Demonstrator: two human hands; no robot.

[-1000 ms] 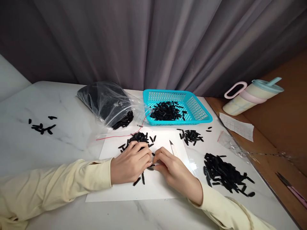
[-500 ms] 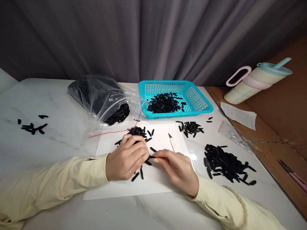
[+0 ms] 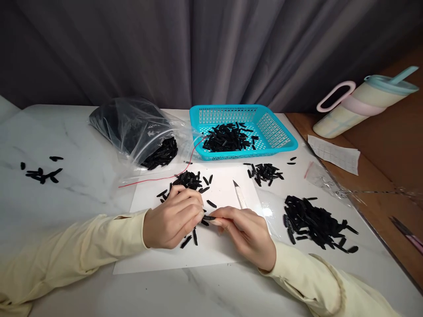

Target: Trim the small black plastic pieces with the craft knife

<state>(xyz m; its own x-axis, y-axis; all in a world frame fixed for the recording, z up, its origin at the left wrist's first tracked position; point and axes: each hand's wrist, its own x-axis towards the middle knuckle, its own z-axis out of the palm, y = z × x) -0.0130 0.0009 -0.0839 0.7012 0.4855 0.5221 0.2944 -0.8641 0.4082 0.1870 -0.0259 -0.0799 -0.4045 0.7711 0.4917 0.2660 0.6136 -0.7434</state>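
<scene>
Marble-white tabletop (image 3: pixel 82 145) aside, a small black plastic piece (image 3: pixel 209 218), pinched between left hand (image 3: pixel 173 220) and right hand (image 3: pixel 246 235) above the white paper sheet (image 3: pixel 224 189), could be dropped among strays if the grip is loosened.

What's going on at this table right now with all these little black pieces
A person in cream sleeves rests both hands on a white sheet. The left hand and right hand meet at the fingertips, pinching one small black piece between them. More pieces lie scattered on the sheet, a craft knife beside them. Around it sit a turquoise basket holding pieces, an open plastic bag of them, and a large pile to the right.
</scene>
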